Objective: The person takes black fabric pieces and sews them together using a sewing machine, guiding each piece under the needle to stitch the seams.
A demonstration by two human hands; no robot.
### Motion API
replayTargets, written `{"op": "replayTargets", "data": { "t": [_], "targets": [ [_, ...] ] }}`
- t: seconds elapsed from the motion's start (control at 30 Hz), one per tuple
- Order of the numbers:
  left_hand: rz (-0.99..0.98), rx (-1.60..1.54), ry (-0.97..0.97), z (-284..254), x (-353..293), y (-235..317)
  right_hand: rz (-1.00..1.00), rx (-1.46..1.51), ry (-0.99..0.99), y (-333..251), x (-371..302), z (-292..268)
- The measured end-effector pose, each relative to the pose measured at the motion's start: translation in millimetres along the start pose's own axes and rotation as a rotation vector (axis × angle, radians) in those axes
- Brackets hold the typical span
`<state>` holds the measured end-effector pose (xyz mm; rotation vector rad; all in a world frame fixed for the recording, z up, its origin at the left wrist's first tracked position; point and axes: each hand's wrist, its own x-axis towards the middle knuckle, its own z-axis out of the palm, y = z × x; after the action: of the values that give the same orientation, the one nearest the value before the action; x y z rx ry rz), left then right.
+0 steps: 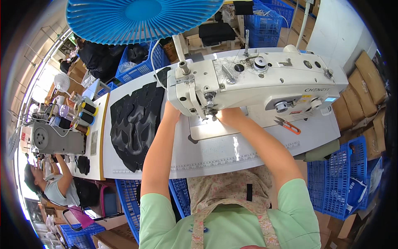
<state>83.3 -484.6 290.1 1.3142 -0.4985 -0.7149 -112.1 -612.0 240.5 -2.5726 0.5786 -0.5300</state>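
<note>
A white sewing machine (257,79) stands across the table, its lamp lighting the spot under the needle. My left hand (172,110) reaches behind the left end of the machine head, which covers most of its fingers. My right hand (230,116) is beside the needle and presser foot, on their right. Its fingertips go out of sight behind the foot, so I cannot make out what either hand holds. Black fabric pieces with a moulded, glossy pattern (134,128) lie left of my left forearm. Orange-handled thread snips (289,125) rest on the table to the right.
A ruler strip (232,161) runs along the white table's near edge. A blue fan (143,12) overhangs the far side. Blue crates (336,178) stand at the right, cardboard (365,89) behind them. At the left, another person (62,186) sits by a machine and thread cones (87,118).
</note>
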Motion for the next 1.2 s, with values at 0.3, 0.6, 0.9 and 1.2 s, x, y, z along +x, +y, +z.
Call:
{"op": "replayTargets", "data": {
  "t": [0.3, 0.6, 0.9, 1.2],
  "targets": [
    [0.508, 0.979, -0.11, 0.6, -12.5, -6.6, 0.126, -0.144, -0.214, -13.6, -6.4, -27.8],
    [0.337, 1.129, -0.172, -17.4, -52.4, -21.7, -0.295, 0.023, 0.195, -23.7, -50.6, -23.6],
    [0.447, 1.177, -0.103, -14.7, -65.8, -34.4, -0.373, -0.02, 0.168, -26.2, -55.8, -24.7],
    [0.451, 1.165, -0.037, -7.1, -61.7, -42.7, -0.356, -0.078, 0.123, -26.1, -53.0, -26.2]
  ]
}}
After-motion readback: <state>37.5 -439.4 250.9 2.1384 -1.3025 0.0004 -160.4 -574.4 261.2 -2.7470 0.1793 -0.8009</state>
